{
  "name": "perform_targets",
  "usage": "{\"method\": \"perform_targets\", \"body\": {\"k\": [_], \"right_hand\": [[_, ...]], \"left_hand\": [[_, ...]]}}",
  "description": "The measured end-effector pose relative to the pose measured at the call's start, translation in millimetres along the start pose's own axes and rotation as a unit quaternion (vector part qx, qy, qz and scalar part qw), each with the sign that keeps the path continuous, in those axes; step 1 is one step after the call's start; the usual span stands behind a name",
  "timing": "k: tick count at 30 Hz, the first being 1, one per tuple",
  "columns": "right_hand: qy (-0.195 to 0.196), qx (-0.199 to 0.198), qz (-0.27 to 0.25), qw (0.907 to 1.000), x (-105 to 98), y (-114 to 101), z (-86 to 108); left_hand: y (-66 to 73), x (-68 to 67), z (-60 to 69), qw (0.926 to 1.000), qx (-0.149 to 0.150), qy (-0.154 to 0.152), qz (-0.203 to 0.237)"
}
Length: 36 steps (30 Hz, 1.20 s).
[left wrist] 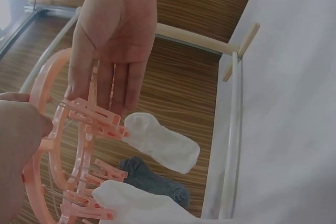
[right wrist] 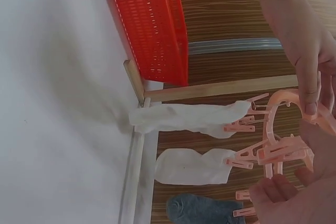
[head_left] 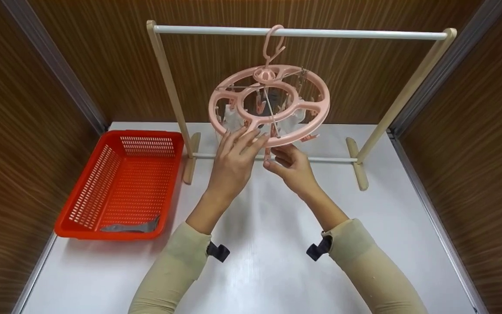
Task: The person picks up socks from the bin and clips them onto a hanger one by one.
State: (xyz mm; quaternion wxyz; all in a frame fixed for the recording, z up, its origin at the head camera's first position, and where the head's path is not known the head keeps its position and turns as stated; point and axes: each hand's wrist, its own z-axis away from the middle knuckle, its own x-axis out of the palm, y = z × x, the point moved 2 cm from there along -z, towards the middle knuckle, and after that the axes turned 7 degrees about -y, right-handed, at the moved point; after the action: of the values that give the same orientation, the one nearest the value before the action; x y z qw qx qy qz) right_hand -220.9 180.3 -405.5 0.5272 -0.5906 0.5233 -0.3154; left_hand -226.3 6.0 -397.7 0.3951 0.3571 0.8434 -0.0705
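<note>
A pink round clip hanger (head_left: 323,107) hangs by its hook from a white rail. My left hand (head_left: 233,168) grips the near left of its ring, thumb on the rim in the right wrist view. Below the front edge, my right hand (head_left: 294,168) has its thumb and fingers around a hanging pink clothes peg (head_left: 267,153); its fingertips are partly hidden. Pegs hold a white sock (left wrist: 163,142), a grey sock (left wrist: 155,182) and another white sock (right wrist: 184,116). The socks hang below the ring.
The rail (head_left: 342,32) belongs to a stand with wooden legs (head_left: 168,83) and a white lower bar (head_left: 331,160). At the left sits a red perforated basket (head_left: 172,174) with a flat grey cloth item (head_left: 133,226) inside. Wood-grain walls (head_left: 473,152) enclose the white table.
</note>
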Motion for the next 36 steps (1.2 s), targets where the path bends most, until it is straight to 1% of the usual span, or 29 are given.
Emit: {"method": "perform_targets", "body": {"k": [7,15,20,22,25,32,36], "right_hand": [[-0.006,0.001,-0.008,0.9999,6.0,-0.8,-4.8],[-0.012,-0.003,-0.018,0.9998,6.5,-5.5,-1.3],[-0.007,-0.008,-0.016,0.9998,2.5,8.4,-4.6],[-0.005,-0.011,-0.024,0.9996,1.2,15.5,-6.7],[-0.008,-0.018,-0.042,0.9989,1.1,18.3,-7.3],[-0.018,-0.036,-0.07,0.9967,2.6,15.0,-5.3],[-0.014,-0.039,-0.087,0.9953,3.2,12.2,-4.5]], "left_hand": [[-1.6,-0.5,0.1,0.9999,0.008,0.008,-0.009],[-3.5,-3.0,0.9,1.0,-0.005,0.002,-0.002],[-3.7,-3.1,0.4,1.0,-0.004,0.001,-0.001],[-3.8,-3.0,0.1,1.0,-0.004,0.001,0.001],[-4.0,-3.7,0.2,1.0,-0.004,0.004,0.007],[-4.3,-6.4,2.1,0.9999,-0.009,0.0,0.015],[-5.1,-8.6,4.7,0.9996,-0.008,0.009,0.027]]}}
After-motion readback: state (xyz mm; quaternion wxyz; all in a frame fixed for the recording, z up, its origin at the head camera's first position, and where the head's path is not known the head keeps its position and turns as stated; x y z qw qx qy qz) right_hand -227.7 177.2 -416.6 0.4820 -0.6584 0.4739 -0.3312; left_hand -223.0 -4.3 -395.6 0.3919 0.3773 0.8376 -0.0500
